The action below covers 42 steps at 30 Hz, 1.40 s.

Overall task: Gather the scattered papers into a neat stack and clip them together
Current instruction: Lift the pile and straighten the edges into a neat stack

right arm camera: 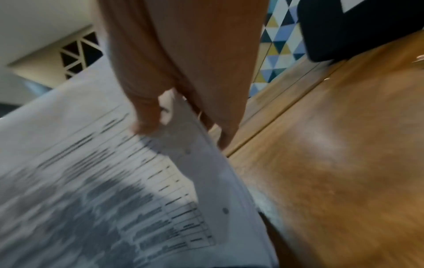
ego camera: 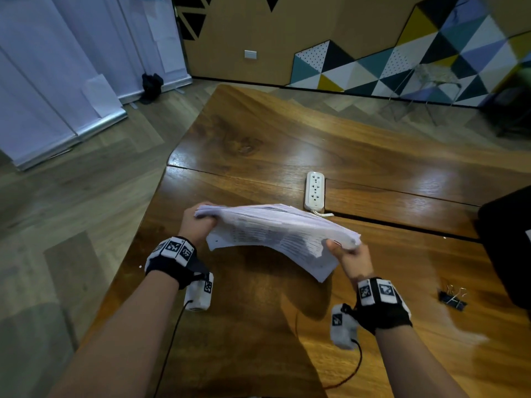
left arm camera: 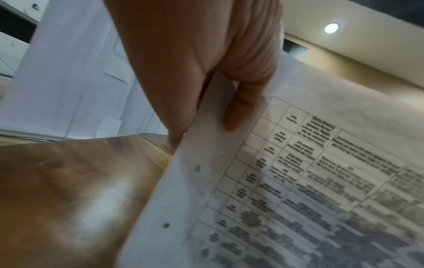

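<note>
- The papers form one stack, held above the desk.
- The stack's long axis runs from the left hand to the right hand; its middle bows upward and its lower corner droops toward the desk.
- Left grip: fingers and thumb pinch the stack's left end.
- Right grip: thumb on top, fingers beneath, pinching the right end.
- Binder clips lie on the desk, right of the right grip, apart from it.
- A power strip lies beyond the stack.

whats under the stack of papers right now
The stack of papers is held in the air by the left hand and right hand. Below it only the bare wooden table and its shadow show; the patch directly beneath is hidden.
</note>
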{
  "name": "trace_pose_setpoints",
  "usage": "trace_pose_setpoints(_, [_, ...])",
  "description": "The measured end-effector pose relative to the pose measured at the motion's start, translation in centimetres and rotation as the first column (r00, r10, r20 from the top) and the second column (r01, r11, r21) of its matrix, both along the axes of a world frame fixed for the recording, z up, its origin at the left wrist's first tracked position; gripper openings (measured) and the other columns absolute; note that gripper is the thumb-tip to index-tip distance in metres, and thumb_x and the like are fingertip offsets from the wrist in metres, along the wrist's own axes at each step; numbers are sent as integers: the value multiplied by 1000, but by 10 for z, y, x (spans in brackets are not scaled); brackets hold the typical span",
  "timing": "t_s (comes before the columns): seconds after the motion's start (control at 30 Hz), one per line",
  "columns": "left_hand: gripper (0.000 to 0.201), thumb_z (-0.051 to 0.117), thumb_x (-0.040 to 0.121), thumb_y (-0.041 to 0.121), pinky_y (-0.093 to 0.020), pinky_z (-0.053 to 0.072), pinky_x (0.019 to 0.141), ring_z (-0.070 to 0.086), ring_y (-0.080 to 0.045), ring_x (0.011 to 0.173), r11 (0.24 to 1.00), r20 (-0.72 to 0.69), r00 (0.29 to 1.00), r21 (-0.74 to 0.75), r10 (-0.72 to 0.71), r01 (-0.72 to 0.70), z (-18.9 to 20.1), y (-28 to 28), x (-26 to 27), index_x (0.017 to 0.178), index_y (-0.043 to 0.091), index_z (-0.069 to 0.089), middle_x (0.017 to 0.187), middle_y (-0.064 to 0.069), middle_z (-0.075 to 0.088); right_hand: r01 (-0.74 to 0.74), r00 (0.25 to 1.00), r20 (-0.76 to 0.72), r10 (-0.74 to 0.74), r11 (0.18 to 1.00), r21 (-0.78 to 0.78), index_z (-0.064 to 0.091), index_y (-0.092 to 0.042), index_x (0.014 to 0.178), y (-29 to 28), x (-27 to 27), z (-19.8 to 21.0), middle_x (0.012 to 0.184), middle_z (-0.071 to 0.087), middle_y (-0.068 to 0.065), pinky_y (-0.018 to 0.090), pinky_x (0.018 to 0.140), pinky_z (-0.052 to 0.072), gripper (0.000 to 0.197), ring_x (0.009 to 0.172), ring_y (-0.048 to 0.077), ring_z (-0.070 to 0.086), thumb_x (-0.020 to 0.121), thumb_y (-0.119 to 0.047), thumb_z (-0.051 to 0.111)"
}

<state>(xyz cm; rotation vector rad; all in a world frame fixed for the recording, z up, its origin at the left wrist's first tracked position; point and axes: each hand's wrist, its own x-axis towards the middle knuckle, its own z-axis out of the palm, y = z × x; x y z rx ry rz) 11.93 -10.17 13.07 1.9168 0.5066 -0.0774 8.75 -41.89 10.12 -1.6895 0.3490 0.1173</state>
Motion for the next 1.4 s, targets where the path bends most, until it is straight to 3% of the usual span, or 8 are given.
trace_pose_setpoints(0.2, [36, 49, 83, -11, -9, 40, 48, 46, -13, 59, 983, 109, 980, -98, 165, -155, 24, -6, 1, 58, 13, 43, 62, -3, 48, 19, 983, 179, -45, 989, 147, 68, -18, 97, 5, 16, 36, 88, 74, -9, 17, 69, 53, 25, 82, -2, 69, 82, 2, 65])
trace_pose_setpoints(0.47, [20, 49, 79, -2, -33, 45, 77, 58, -29, 97, 989, -39, 993, 100, 109, -105, 10, -5, -12, 93, 5, 60, 91, -15, 60, -63, 997, -43, 60, 994, -86, 65, -9, 113, 3, 15, 11, 110, 68, 12, 17, 66, 52, 31, 94, 24, 64, 83, -12, 69])
trace_pose_setpoints(0.7, [68, 66, 68, 35, -47, 13, 111, 23, -21, 139, 553, 16, 895, 791, -446, 261, 77, -46, -2, 131, 29, 42, 139, 2, 42, -300, 937, 61, 344, 881, -367, 72, -1, 93, 30, 38, 80, 87, 73, 18, 29, 63, 43, 31, 71, 19, 61, 86, -30, 65])
trace_pose_setpoints(0.83, [38, 70, 75, 43, -35, 43, 88, 62, -22, 103, 640, 84, 767, 611, -637, 465, 91, -67, 11, 106, 22, 66, 104, 1, 71, -318, 866, 232, 442, 847, -426, 68, 1, 73, 55, 37, 131, 61, 62, 10, 23, 50, 35, 30, 53, 8, 47, 84, -27, 68])
trace_pose_setpoints(1.03, [25, 69, 80, 10, -16, 49, 62, 62, 4, 62, 944, 313, 898, 213, -309, 251, 98, -45, 18, 104, 15, 70, 81, 6, 71, -256, 884, 149, 442, 727, -638, 65, -24, 59, 8, 37, 137, 41, 51, -8, 20, 43, 31, 26, 41, 4, 42, 78, -40, 71])
trace_pose_setpoints(1.13, [21, 63, 83, -1, -7, 48, 52, 61, 12, 53, 973, 344, 919, -52, -194, 225, 101, -37, 15, 103, 6, 65, 75, 10, 64, -256, 932, 220, 289, 953, -163, 75, -15, 75, -3, 34, 121, 71, 76, -3, 33, 64, 55, 25, 64, 9, 67, 67, -39, 76])
trace_pose_setpoints(1.23, [16, 63, 84, 1, -18, 57, 60, 68, 2, 60, 963, 320, 946, -230, -59, 138, 95, -37, 11, 99, 6, 67, 80, 4, 70, -219, 968, 171, 185, 953, 210, 71, -15, 97, 11, 32, 100, 95, 77, 4, 31, 72, 58, 51, 87, 17, 72, 56, -44, 82])
trace_pose_setpoints(1.4, [9, 58, 90, 10, -29, 60, 62, 72, -18, 76, 912, 258, 962, -409, 88, 27, 95, -49, 7, 94, 16, 65, 83, 1, 75, -235, 959, 185, 212, 966, 109, 66, -16, 114, 45, 32, 110, 116, 70, 2, 49, 97, 48, 31, 111, 20, 64, 84, -25, 63])
